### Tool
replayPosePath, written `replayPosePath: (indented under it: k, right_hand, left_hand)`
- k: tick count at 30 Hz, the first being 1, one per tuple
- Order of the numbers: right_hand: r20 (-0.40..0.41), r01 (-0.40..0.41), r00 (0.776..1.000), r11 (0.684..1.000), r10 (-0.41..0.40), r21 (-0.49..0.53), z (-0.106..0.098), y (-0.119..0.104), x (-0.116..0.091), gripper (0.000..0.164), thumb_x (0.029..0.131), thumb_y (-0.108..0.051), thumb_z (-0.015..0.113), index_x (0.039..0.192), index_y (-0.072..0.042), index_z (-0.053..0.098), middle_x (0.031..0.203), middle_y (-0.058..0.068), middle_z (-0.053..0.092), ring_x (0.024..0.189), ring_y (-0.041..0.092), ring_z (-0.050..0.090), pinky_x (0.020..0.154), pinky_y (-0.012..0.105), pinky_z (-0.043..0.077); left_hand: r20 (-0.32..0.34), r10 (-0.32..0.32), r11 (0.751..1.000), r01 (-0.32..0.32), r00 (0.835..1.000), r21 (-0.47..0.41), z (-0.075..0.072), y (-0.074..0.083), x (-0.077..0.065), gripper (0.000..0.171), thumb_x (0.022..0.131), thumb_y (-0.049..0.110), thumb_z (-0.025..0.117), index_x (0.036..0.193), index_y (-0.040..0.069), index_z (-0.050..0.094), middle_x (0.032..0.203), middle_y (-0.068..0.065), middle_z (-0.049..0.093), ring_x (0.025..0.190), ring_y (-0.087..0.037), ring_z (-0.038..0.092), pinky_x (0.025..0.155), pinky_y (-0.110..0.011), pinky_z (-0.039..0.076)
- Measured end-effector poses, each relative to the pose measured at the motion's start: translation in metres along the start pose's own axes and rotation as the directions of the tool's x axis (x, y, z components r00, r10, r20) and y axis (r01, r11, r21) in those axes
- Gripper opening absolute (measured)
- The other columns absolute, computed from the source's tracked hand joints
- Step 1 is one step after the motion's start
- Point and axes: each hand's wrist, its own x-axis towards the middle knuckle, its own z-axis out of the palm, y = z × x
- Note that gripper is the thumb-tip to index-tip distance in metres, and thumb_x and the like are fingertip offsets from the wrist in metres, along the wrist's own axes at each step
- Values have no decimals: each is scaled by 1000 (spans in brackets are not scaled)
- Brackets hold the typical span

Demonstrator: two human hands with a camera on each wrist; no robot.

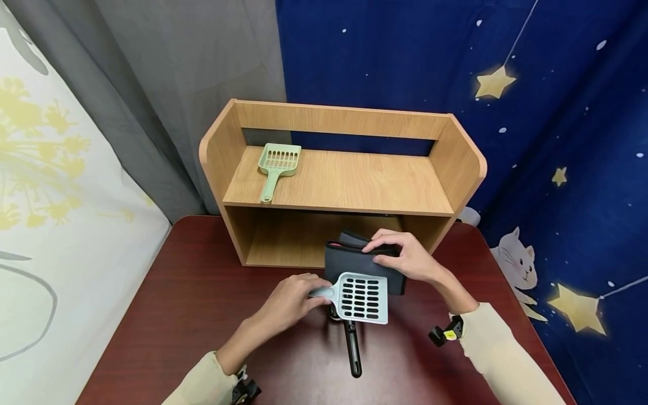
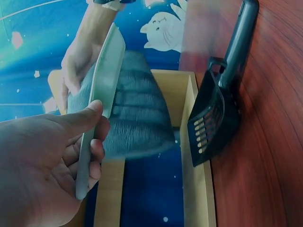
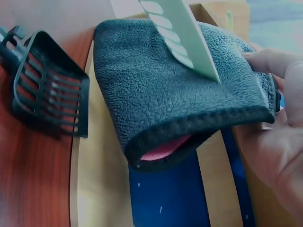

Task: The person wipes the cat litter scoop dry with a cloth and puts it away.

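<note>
My left hand [image 1: 288,302] grips the handle of a pale grey litter scoop [image 1: 361,299], its slotted head held out to the right in the head view. A folded dark grey cloth [image 1: 351,261] hangs just behind the scoop, pinched at its upper right by my right hand [image 1: 405,254]. In the right wrist view a bit of pink shows inside the fold of the cloth [image 3: 170,90]. A black litter scoop [image 2: 225,111] lies on the table below; from the head view its handle [image 1: 352,349] shows, while its head is mostly hidden by the pale scoop.
A wooden two-tier shelf [image 1: 354,180] stands at the back of the dark red table [image 1: 202,315]. On its upper board, to the left, lies a light green litter scoop [image 1: 277,163]. Grey and blue star-patterned curtains [image 1: 385,56] hang behind.
</note>
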Motion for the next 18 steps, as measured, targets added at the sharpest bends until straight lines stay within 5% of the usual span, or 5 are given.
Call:
replayPosePath:
  k: [6,12,15,18]
  right_hand:
    - [-102,-118,987,992,121,33,-13,6,-21,25,94,2,76,116,-9,80,112,9,74,105,18,64,95,23,48]
    - [-204,-190,951,959,233,211,-13,9,-35,24,93,7,75,117,5,75,114,8,74,107,17,64,87,24,54]
    - [-234,-185,927,901,293,393,-10,9,-41,26,94,10,72,119,5,74,116,6,72,103,15,68,82,27,60]
    - [-249,-149,904,802,348,578,-8,9,-45,30,96,13,66,121,-2,76,117,6,72,99,15,72,78,32,63]
  left_hand:
    - [-28,-36,999,35,999,-17,-3,-6,-5,26,87,15,87,111,8,80,99,2,77,82,-6,66,72,-27,56]
    - [-43,-54,998,53,998,-26,-2,-8,-6,26,88,16,87,111,8,79,102,2,78,86,-8,68,75,-30,57]
    - [-71,-46,998,44,996,-33,-1,-8,-5,26,88,16,87,111,8,78,103,1,78,88,-10,69,76,-31,57]
    - [-110,-33,999,28,993,-44,0,-9,-4,27,87,15,88,110,7,78,103,0,77,89,-11,69,77,-32,57]
